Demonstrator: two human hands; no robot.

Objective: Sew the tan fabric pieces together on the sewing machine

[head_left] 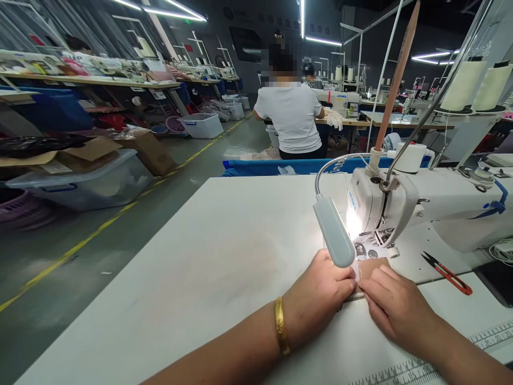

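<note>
A small tan piece of fabric (373, 266) lies in front of the presser foot of a white sewing machine (452, 187), with pale thread or edging along its left side. My left hand (320, 289), wearing a gold bracelet (280, 325), is closed at the fabric's left edge, its fingertips pinched together. On the near right side, my right hand (396, 307) presses and grips the same fabric between thumb and fingers. The fingertips of both hands almost meet. A grey lamp head (334, 231) on a bent metal neck hides part of the needle area and my left fingers.
Red-handled thread snips (451, 275) lie right of my right hand, near a dark phone-like object (495, 280). A ruler scale (404, 374) runs along the front of the white table (192, 267). Ahead sits a person in a white shirt (290, 117). Plastic bins (100, 187) line the left aisle.
</note>
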